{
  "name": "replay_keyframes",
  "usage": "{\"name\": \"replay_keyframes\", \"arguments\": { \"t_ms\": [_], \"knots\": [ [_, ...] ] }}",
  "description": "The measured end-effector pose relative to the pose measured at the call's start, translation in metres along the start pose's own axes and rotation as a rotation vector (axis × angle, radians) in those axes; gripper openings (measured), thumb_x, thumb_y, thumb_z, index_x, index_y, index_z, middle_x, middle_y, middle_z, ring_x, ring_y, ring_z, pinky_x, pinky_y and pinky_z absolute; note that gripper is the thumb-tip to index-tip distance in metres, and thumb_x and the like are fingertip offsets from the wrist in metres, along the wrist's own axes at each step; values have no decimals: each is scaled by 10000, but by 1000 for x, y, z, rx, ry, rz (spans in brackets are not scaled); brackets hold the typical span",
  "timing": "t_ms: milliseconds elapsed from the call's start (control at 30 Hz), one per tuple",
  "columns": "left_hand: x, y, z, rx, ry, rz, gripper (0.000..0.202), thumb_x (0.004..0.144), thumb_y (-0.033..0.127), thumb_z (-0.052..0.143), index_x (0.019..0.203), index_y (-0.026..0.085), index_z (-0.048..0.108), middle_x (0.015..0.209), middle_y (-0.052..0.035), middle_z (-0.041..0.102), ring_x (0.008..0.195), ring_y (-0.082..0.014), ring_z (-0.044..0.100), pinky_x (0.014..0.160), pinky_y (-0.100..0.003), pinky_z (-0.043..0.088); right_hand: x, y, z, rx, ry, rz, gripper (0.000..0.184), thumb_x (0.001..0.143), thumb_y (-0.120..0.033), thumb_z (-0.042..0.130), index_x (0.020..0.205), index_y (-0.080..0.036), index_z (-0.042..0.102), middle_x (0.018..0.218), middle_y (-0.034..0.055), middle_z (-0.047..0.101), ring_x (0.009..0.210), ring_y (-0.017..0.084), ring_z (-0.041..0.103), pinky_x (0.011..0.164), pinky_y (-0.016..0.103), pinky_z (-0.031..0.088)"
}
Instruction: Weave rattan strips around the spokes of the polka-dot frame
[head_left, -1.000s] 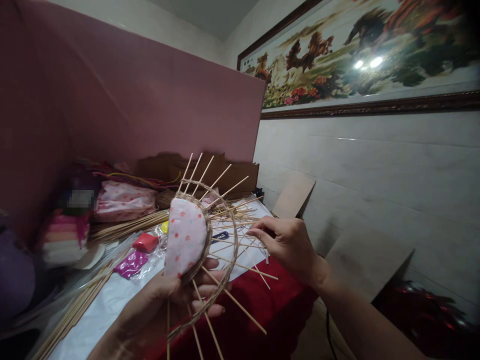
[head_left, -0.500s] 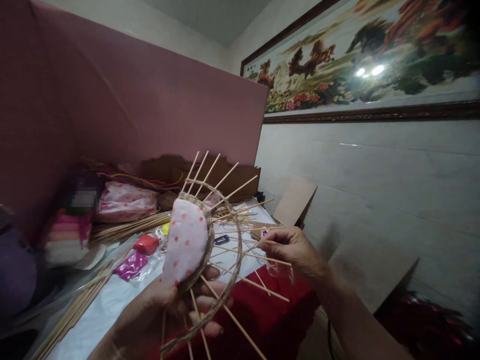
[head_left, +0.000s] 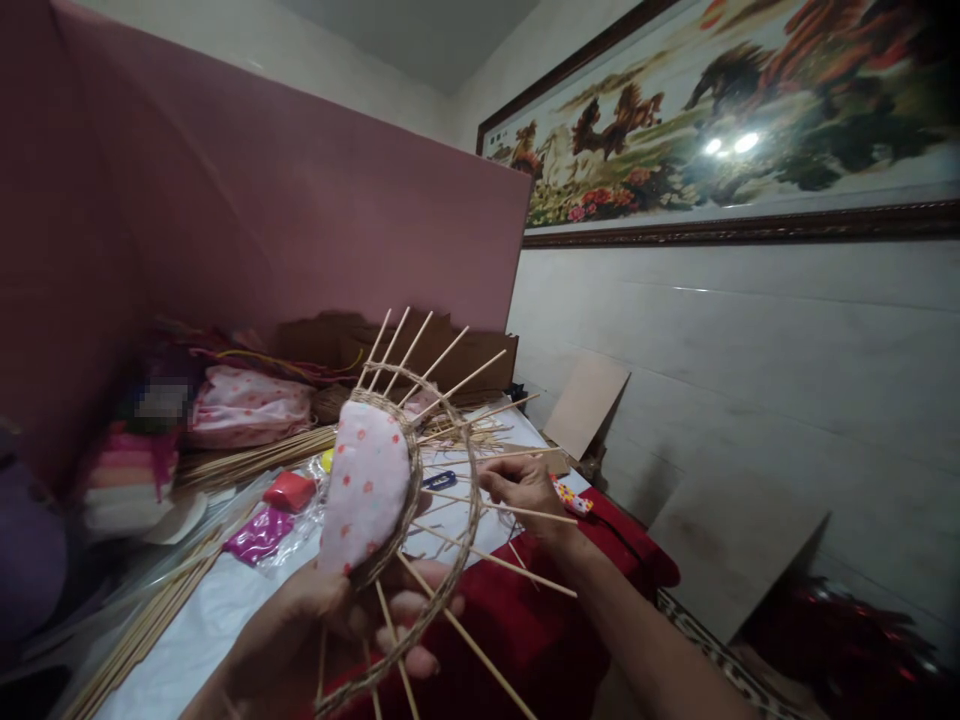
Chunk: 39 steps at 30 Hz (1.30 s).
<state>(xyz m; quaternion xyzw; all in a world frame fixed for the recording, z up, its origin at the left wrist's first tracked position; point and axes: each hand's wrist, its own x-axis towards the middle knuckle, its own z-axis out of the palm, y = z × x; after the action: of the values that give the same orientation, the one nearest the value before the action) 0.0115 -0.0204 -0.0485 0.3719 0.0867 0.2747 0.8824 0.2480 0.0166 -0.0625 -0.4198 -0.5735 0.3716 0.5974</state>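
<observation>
My left hand (head_left: 337, 620) grips the lower edge of a half-woven basket base (head_left: 420, 500), held up on edge. A pale fabric disc with red dots (head_left: 365, 485) covers its centre. Thin wooden spokes (head_left: 435, 365) fan out from a rim of woven brown cane. My right hand (head_left: 525, 488) reaches in from the right behind the spokes, fingers curled among them near the rim; what they pinch is hidden. A small dotted object (head_left: 571, 498) lies just right of that hand.
The table has a white sheet (head_left: 225, 590) and a red cloth (head_left: 540, 610). Bundles of sticks (head_left: 255, 455), a red packet (head_left: 291, 490), a magenta packet (head_left: 261, 530), folded fabrics (head_left: 247, 400) and cardboard boxes (head_left: 450, 350) crowd the back. Cardboard sheets (head_left: 589, 400) lean on the wall.
My right hand moved left and away from me, closer to the woven rim. The basket base stayed almost still in my left hand.
</observation>
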Motion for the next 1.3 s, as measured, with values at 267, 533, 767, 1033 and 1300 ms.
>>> {"name": "replay_keyframes", "arguments": {
  "t_ms": [267,533,767,1033,1300],
  "knots": [
    [1,-2,-6,68,53,149,439,593,45,503,986,84,692,1052,-137,676,1005,-287,594,893,-410,453,-7,16,29,164,-26,124,333,660,-452,679,578,-155,552,410,-82,396,361,37,271,363,186,189],
    [12,0,-9,-81,39,350,520,612,123,444,1087,193,644,1148,-57,641,1127,-291,514,976,-476,349,-22,26,52,340,-104,235,310,693,-433,674,663,-144,564,444,-76,419,360,25,244,361,193,129],
    [14,-5,-8,-81,-81,332,512,598,167,436,1059,131,656,1110,-84,659,1212,-293,432,1073,-458,192,-31,24,66,319,-293,219,400,614,-509,706,581,-133,574,463,-49,462,398,38,318,396,192,211],
    [16,-2,-13,-182,60,422,450,681,134,413,1058,137,659,1088,-70,674,1186,-245,473,1073,-400,238,-33,23,63,-94,-83,-191,275,795,-360,589,1025,-226,659,1017,67,655,978,207,565,880,345,408],
    [21,-3,-9,-83,297,559,337,755,109,453,1005,138,677,1106,-85,665,1110,-201,547,1000,-305,382,-43,20,56,-125,69,-189,225,825,-285,551,1016,-264,667,1128,66,613,1108,226,497,1010,386,308]
  ]
}}
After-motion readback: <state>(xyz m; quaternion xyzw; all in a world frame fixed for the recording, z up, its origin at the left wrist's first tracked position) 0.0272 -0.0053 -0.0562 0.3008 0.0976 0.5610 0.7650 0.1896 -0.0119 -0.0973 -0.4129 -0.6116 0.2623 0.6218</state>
